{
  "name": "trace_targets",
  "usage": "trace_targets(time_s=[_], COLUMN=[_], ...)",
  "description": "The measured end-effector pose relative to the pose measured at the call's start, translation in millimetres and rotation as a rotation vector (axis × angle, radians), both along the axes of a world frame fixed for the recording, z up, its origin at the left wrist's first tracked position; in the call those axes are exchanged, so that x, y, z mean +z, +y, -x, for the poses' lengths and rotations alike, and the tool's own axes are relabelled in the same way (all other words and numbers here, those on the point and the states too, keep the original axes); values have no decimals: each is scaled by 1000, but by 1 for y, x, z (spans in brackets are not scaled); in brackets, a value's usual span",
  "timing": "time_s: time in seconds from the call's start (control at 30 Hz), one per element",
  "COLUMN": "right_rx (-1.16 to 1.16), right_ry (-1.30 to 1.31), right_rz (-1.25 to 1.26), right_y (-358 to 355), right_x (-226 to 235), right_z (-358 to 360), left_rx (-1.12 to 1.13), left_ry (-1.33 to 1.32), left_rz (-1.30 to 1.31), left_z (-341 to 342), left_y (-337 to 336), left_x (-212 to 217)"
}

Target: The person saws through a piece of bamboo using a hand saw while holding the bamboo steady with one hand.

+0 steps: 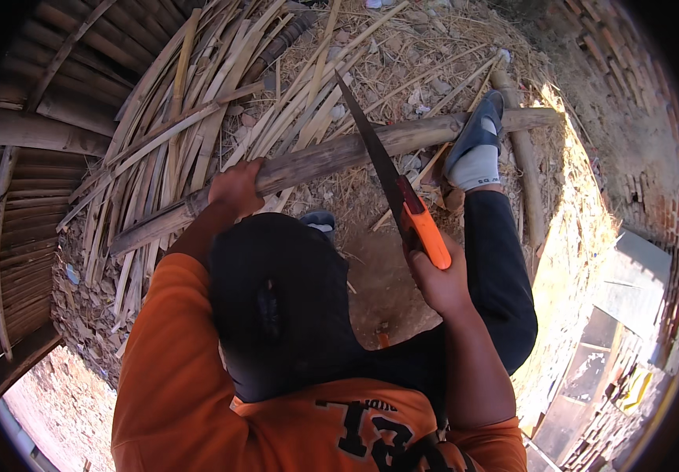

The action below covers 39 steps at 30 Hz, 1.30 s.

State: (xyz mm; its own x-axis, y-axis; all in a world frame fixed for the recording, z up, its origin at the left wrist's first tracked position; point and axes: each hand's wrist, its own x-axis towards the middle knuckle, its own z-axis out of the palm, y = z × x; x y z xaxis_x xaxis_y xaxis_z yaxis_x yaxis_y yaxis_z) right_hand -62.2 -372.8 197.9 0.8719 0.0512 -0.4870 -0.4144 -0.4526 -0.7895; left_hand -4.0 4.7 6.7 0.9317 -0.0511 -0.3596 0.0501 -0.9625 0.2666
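The right hand grips an orange-handled, dark-bladed saw over a long, brown wooden pole, which the left hand holds above thin, pale strips, so this looks like sawing, needing a still pole.

Split bamboo strips are heaped over littered ground.
A slatted wall is seen at the left; a pale grey panel and brickwork are seen along the right side.
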Motion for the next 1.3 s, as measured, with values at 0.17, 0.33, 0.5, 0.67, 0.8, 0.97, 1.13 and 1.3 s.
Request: trace_targets(time_s=[0.17,0.33,0.5,0.67,0.8,0.97,1.13,1.3], right_rx=[-43,-33,79,-140,-170,-124,-79,-216], right_ry=[-52,-130,-101,65,30,106,23,93], right_rz=[-9,-24,108,-127,-95,-136,-168,-278], right_y=[-42,-17,13,-37,-44,-8,-27,-39], right_x=[45,25,-16,42,53,-10,5,46], right_z=[99,85,1,66,81,6,59,96], left_rx=[9,38,13,12,31,26,16,29], left_ry=[1,-13,28,-10,8,1,49,22], left_rz=[-4,-38,11,6,-46,-27,15,-33], left_z=[2,4,1,2,7,1,-1,8], left_y=[1,-3,-6,2,-3,-8,3,-2], left_x=[4,3,9,5,10,6,6,5])
